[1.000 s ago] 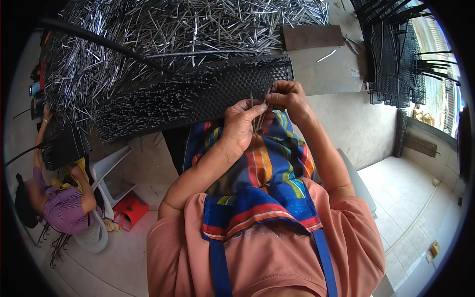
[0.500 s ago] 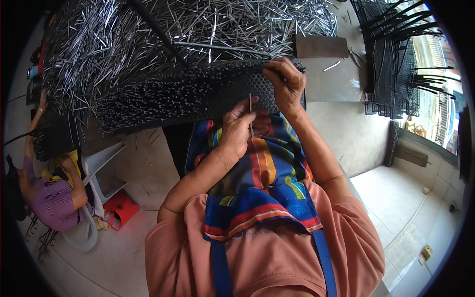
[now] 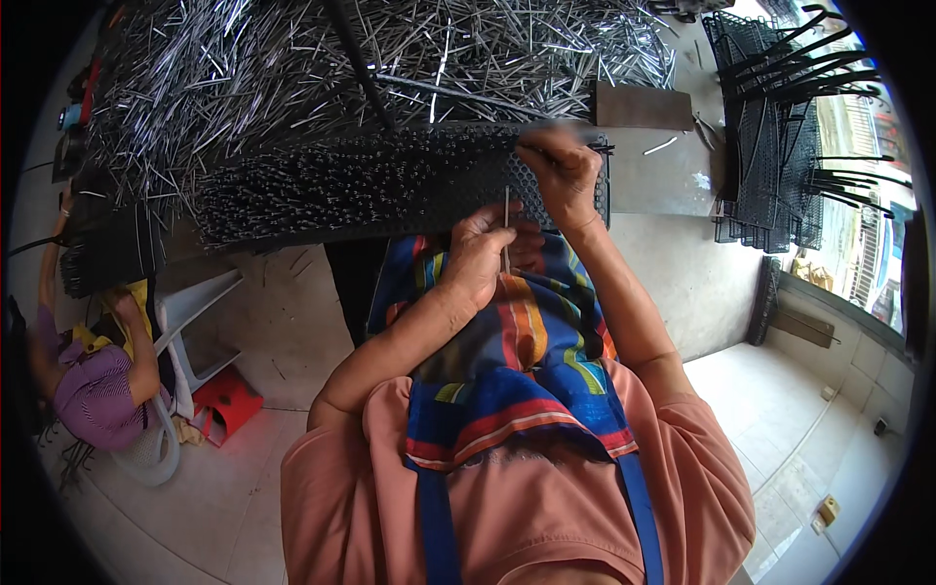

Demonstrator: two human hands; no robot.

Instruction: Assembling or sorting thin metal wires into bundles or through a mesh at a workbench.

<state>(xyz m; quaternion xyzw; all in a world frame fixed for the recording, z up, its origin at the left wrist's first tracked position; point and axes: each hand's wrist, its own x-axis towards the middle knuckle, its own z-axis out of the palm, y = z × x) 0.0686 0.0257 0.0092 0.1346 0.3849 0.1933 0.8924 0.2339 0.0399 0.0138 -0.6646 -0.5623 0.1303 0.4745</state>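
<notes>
Grey, one strip is in the left hand, fingers clamped, by one panel. Right hand: over the panel, fingers too blurred to tell.

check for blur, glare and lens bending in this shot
Head view: the right hand is motion-blurred along its top; head view: the silvery strips glint, the window looks washed out; head view: floor tiles curve toward the picture's edge.
</notes>
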